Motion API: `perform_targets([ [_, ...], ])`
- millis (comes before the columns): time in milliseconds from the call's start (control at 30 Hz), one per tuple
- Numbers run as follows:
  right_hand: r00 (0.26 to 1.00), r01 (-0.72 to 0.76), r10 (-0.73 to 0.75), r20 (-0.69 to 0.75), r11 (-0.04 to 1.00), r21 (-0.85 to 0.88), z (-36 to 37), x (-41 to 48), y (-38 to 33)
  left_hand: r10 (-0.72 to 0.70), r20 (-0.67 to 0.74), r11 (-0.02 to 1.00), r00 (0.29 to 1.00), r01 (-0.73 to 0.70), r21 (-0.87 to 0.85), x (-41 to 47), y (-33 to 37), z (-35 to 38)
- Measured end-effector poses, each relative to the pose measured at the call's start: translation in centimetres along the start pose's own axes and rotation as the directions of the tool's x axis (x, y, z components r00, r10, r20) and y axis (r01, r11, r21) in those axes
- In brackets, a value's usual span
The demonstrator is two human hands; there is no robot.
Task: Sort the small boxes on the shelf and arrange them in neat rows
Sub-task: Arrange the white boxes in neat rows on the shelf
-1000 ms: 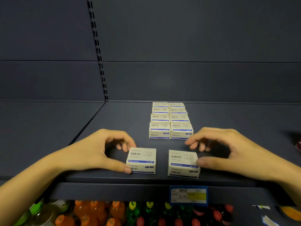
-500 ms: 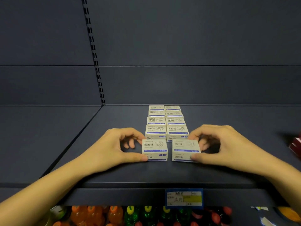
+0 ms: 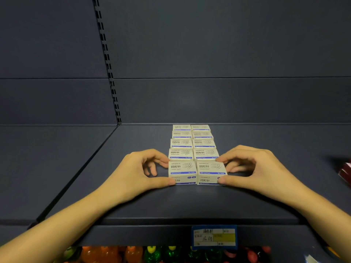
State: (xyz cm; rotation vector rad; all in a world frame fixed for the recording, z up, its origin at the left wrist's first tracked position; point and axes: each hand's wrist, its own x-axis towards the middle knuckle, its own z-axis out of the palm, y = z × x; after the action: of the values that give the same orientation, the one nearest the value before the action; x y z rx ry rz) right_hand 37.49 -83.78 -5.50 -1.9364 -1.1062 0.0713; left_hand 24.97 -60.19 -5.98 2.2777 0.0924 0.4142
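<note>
On the dark shelf (image 3: 133,196), the paper-clip boxes stand in two columns running from the back wall toward the front edge, five boxes deep and side by side. The four rear pairs (image 3: 192,142) sit squared up and touching, each row lined with the next.

The front pair is in hand. The left hand (image 3: 133,173) has its grip clamped on the front left box (image 3: 182,172), thumb at the near lower corner and fingertips at the far corner. The right hand (image 3: 260,171) holds the front right box (image 3: 211,172) the same way, thumb on the near face, fingers over the far edge. The two boxes touch each other along their inner sides and lie right against the fourth row, with no clear gap showing behind them.

By my reading, the arranging is nearly finished: ten boxes form two neat columns, and the last row looks seated or within a small nudge of it. What seems left is to let go and perhaps square the front faces so they sit flush.

No other loose boxes of this kind show on the shelf. A red item (image 3: 345,173) lies at the far right edge, blurred and cut off; I cannot tell what it is or whether it belongs to the sort. A price tag (image 3: 214,237) hangs on the shelf lip, with bottled drinks (image 3: 133,254) on the level below.
</note>
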Motion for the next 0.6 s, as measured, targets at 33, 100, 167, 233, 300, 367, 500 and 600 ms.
perform_targets([
  [33, 1.000, 0.005, -0.005, -0.009, 1.000, -0.002, 0.0, 0.0, 0.0, -0.006, -0.004, 1.000, 1.000, 0.006, 0.004, 0.0, 0.0, 0.0],
  [100, 0.999, 0.024, -0.024, -0.023, 1.000, -0.003, 0.1, 0.1, 0.0, -0.009, -0.011, 1.000, 1.000, 0.009, 0.005, 0.0, 0.0, 0.0],
  [167, 0.999, 0.038, -0.038, -0.033, 0.999, -0.007, 0.1, 0.1, 0.0, -0.016, -0.016, 1.000, 1.000, 0.015, -0.021, 0.0, 0.0, 0.0],
  [233, 0.999, 0.030, -0.030, -0.044, 1.000, -0.004, 0.2, 0.2, 0.0, -0.028, -0.016, 0.998, 0.999, 0.027, -0.057, 0.1, -0.2, 0.0],
  [300, 0.998, 0.030, -0.030, -0.048, 1.000, -0.002, 0.2, 0.2, 0.1, -0.034, -0.017, 0.996, 0.999, 0.033, -0.084, 0.2, -0.3, 0.0],
  [367, 0.998, 0.035, -0.036, -0.054, 0.999, -0.006, 0.3, 0.2, 0.2, -0.029, -0.025, 0.995, 0.999, 0.027, -0.094, 0.3, -0.7, 0.0],
  [500, 0.999, 0.037, -0.040, -0.032, 0.994, -0.100, 0.3, 0.2, 0.3, -0.022, -0.033, 0.997, 0.999, 0.020, -0.075, 0.5, -0.9, -0.2],
  [600, 0.999, 0.015, -0.004, 0.040, 0.958, -0.287, 0.0, 0.5, 0.2, -0.083, 0.050, 0.994, 0.995, 0.086, -0.068, 0.9, -0.4, -1.0],
])
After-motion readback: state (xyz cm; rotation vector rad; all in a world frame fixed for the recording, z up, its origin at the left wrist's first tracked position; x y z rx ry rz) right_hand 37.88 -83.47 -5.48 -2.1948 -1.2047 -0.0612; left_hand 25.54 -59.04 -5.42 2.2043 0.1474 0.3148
